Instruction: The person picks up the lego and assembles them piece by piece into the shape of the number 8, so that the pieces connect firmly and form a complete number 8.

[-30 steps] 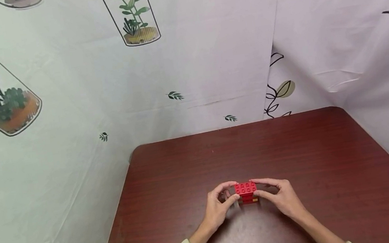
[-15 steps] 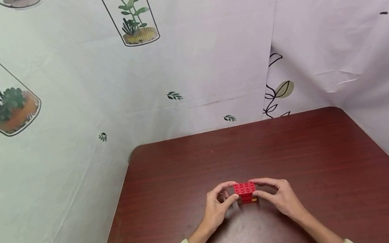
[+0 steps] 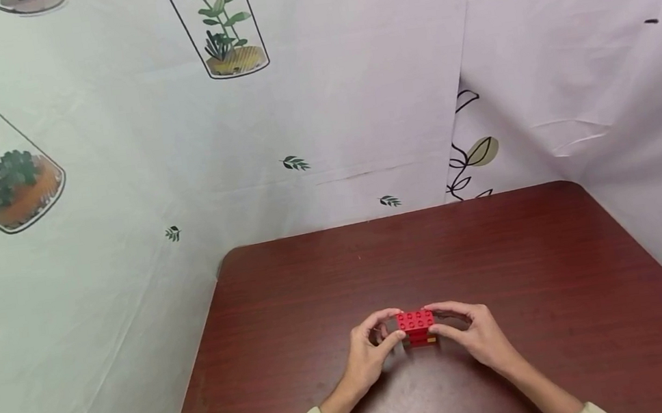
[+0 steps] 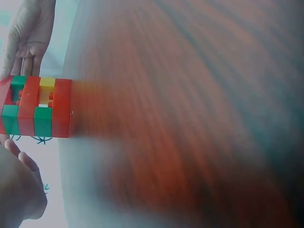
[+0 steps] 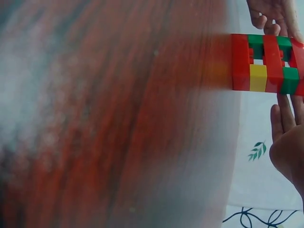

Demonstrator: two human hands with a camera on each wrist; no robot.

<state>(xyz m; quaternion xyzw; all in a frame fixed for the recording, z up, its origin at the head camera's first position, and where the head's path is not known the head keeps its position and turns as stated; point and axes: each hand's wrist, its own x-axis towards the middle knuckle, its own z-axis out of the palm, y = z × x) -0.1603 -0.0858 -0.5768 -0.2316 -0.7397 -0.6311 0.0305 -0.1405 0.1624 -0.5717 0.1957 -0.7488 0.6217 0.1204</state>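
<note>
A stack of toy building bricks (image 3: 416, 321) stands on the table, with a studded red brick on top. Red layers alternate with small green and yellow bricks, as the brick stack (image 4: 32, 107) shows in the left wrist view and the brick stack (image 5: 266, 64) in the right wrist view. My left hand (image 3: 363, 354) holds the top red brick at its left end, thumb in front and index finger behind. At the right end, my right hand (image 3: 485, 340) holds it the same way. The other fingers are partly hidden in the head view.
The dark red-brown wooden table (image 3: 291, 287) has rounded far corners. Behind it and at both sides hangs pale cloth (image 3: 344, 115) printed with potted plants and leaves. Light reflects off the tabletop between the forearms.
</note>
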